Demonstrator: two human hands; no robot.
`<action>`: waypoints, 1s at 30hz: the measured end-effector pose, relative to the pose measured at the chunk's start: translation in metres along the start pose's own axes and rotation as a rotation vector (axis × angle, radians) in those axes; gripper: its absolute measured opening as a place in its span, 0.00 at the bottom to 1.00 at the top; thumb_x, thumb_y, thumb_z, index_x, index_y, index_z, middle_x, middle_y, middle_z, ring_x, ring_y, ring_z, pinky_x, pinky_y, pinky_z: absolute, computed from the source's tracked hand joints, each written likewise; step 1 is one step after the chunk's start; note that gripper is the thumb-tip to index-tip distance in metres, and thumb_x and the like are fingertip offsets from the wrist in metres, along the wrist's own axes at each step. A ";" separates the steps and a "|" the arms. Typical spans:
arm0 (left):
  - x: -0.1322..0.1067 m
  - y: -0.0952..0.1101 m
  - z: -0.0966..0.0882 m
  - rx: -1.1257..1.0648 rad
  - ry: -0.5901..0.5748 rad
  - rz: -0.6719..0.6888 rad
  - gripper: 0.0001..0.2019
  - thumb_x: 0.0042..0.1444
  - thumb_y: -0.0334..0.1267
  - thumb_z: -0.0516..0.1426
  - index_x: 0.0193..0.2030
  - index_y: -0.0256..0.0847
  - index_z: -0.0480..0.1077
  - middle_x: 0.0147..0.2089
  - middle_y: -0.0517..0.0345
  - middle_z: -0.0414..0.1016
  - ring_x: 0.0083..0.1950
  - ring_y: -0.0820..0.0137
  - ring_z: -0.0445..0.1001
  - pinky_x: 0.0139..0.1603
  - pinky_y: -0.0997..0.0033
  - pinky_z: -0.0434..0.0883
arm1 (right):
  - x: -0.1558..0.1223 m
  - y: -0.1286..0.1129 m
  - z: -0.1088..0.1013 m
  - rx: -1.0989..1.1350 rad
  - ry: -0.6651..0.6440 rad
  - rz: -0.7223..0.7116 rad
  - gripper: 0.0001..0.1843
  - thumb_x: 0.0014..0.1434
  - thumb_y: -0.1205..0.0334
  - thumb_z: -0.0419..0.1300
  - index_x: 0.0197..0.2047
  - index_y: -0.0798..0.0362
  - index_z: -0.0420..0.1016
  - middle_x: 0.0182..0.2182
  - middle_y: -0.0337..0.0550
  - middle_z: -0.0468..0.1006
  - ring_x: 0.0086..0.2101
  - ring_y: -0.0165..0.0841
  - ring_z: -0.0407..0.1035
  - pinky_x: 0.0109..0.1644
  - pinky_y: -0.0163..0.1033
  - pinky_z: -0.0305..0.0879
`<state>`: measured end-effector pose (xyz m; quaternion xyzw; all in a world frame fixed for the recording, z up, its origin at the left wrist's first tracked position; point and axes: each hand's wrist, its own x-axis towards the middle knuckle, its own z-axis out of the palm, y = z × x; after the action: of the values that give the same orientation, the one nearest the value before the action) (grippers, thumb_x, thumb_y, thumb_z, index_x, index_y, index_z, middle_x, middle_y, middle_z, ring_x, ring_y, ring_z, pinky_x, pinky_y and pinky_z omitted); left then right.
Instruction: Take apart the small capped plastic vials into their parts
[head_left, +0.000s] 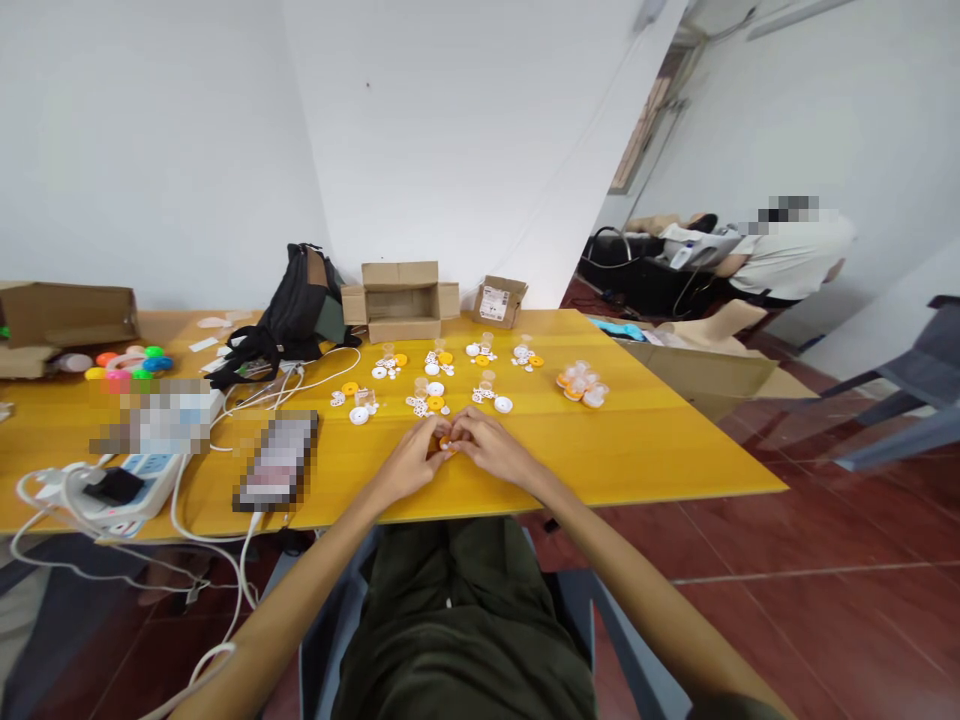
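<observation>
My left hand (409, 462) and my right hand (493, 447) meet over the near part of the yellow table, fingers closed on a small orange-and-white plastic part (445, 443). Fingers cover most of it, so its full shape is hidden. Just beyond my hands lie small groups of plastic pieces: a white round cap (503, 404), an orange ring (436, 403), a white perforated disc (419, 407) and clear cups (487, 379). Over to the right stands a cluster of assembled orange-and-clear containers (583, 384).
An open cardboard box (403, 328), a smaller box (499, 302) and a black backpack (294, 305) stand at the back. A phone (277, 460), power strips (146, 490) and white cables are on the left. Another person (795, 255) sits at the far right.
</observation>
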<state>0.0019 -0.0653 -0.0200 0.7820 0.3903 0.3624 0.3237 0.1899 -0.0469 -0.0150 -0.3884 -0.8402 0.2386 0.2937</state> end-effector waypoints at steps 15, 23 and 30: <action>0.000 -0.007 0.001 -0.058 -0.002 0.002 0.08 0.57 0.29 0.57 0.42 0.44 0.68 0.44 0.56 0.76 0.50 0.65 0.74 0.56 0.63 0.71 | 0.005 0.003 -0.004 -0.076 -0.081 -0.071 0.10 0.60 0.75 0.55 0.33 0.50 0.69 0.36 0.41 0.73 0.39 0.36 0.70 0.48 0.42 0.68; 0.001 -0.010 0.004 -0.107 -0.007 -0.009 0.08 0.58 0.31 0.57 0.44 0.44 0.68 0.46 0.56 0.76 0.50 0.64 0.74 0.58 0.62 0.69 | 0.004 0.009 -0.004 -0.060 -0.083 -0.103 0.10 0.61 0.75 0.54 0.34 0.50 0.70 0.37 0.43 0.74 0.41 0.36 0.70 0.49 0.43 0.68; 0.001 -0.014 0.004 -0.113 -0.002 0.027 0.07 0.57 0.31 0.56 0.42 0.43 0.68 0.44 0.56 0.76 0.50 0.64 0.74 0.57 0.62 0.69 | 0.008 0.004 -0.007 -0.069 -0.108 -0.119 0.09 0.61 0.75 0.55 0.34 0.51 0.70 0.37 0.44 0.75 0.40 0.36 0.70 0.49 0.43 0.67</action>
<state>0.0003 -0.0581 -0.0325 0.7681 0.3584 0.3873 0.3628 0.1928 -0.0375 -0.0101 -0.3343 -0.8841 0.2121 0.2482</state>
